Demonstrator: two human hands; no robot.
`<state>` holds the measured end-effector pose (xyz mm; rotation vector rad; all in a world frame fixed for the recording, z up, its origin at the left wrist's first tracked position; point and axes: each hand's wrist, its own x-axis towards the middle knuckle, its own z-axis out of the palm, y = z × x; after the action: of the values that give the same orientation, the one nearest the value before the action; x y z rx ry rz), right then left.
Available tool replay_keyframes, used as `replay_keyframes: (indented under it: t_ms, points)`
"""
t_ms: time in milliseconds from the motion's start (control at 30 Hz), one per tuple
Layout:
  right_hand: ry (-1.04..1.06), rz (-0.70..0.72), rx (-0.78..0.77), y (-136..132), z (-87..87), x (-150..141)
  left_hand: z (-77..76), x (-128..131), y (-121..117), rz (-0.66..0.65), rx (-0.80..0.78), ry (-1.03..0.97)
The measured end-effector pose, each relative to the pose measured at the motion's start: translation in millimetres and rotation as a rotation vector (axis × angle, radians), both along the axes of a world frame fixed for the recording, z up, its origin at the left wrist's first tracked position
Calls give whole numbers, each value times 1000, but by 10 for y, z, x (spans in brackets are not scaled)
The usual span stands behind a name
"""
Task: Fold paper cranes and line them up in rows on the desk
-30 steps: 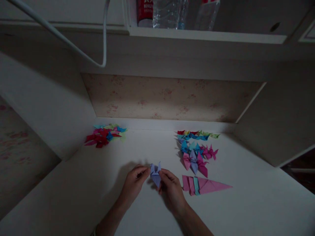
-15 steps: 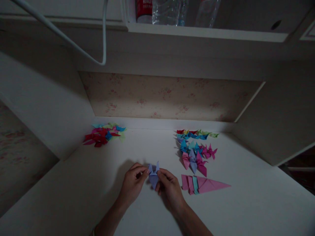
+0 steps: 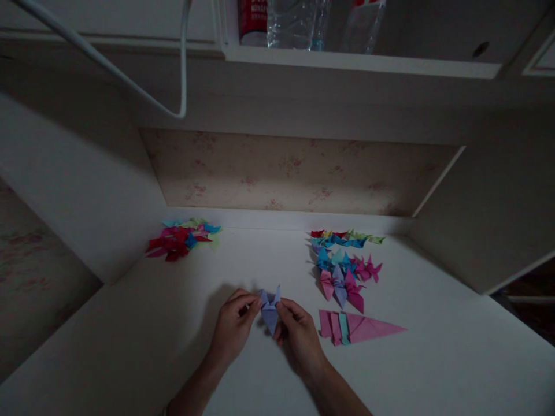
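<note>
Shelf [image 3: 359, 62]: red pack [image 3: 254, 17], clear bottles [image 3: 289, 26] beside it
Cord [image 3: 108, 68]: white, bent, upper left
Wallpaper [image 3: 260, 167]: floral, below shelf

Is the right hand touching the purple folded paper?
Touching: in the head view, the right hand pinches the purple folded paper at its right edge.

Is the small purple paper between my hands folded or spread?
Folded: the small purple paper piece shows overlapping layers and two narrow points.
</note>
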<state>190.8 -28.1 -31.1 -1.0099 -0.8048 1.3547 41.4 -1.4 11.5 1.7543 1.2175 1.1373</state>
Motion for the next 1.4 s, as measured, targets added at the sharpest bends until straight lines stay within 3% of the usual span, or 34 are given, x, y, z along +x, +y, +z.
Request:
replay_keyframes:
  t_ms: [300, 633, 967, 1133, 1300, 1400]
  points:
    - [53, -9, 0, 48, -12, 26, -51, 82, -17, -10, -21, -50]
    - [76, -44, 5, 1, 102, 57, -45, 103, -34, -46, -13, -39]
    - [162, -22, 47, 23, -36, 27, -81, 127, -61, -72, 15, -36]
    - [237, -11, 14, 27, -34, 27, -86, 134, -50, -7, 24, -68]
    - [282, -6, 2, 23, 18, 35, -154, 54, -18, 171, 59, -107]
    - [280, 34, -5, 8, 43, 16, -190, 34, -19, 134, 57, -98]
